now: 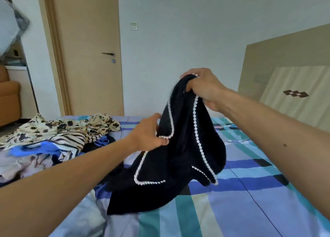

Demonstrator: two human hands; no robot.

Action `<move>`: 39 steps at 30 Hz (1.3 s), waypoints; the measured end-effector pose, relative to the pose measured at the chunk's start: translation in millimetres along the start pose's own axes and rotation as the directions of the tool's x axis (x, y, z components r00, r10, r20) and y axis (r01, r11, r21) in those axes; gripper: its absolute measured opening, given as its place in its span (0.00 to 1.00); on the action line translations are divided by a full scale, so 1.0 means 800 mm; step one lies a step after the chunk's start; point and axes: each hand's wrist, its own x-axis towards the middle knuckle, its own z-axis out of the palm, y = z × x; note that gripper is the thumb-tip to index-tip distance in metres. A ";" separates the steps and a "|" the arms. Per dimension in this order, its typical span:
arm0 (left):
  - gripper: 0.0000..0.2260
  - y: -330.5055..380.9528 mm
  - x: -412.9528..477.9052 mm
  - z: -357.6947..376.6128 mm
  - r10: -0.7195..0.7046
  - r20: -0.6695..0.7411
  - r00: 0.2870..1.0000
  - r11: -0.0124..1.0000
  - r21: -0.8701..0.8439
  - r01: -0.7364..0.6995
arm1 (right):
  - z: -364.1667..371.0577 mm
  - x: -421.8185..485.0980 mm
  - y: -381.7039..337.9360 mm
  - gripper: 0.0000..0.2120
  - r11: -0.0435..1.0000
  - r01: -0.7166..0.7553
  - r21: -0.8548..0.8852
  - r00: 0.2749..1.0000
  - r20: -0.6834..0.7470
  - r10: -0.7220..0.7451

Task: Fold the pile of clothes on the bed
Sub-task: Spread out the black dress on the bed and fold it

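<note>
We face a pale wall point(178, 31) with a switch point(134, 25) — left of it a closed wooden door point(85, 49) (dark handle point(108, 54)), right a beige headboard point(285, 53); orange sofa point(9, 97) far left.

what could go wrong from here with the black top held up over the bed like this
1. The black garment hangs bunched from the right hand, so it may fold unevenly unless spread first.
2. The left hand only pinches the white trim; that grip could slip.
3. Its lower end lies close to the unfolded pile and might tangle with it.
</note>
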 end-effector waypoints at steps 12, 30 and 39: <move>0.18 0.020 0.011 -0.143 0.008 -0.425 0.905 0.999 0.039 0.009 | -0.068 -0.027 0.070 0.15 0.544 0.134 -0.828 0.986 0.166 0.009; 0.09 0.076 0.029 -0.255 -0.174 -0.394 0.902 0.985 -0.089 0.151 | -0.144 0.024 -0.026 0.14 0.937 -0.318 -0.144 0.927 -0.254 0.276; 0.04 0.106 0.035 -0.354 -0.170 -0.325 0.930 0.971 -0.217 0.101 | -0.211 0.026 -0.123 0.18 0.989 -0.042 0.139 0.976 0.218 0.011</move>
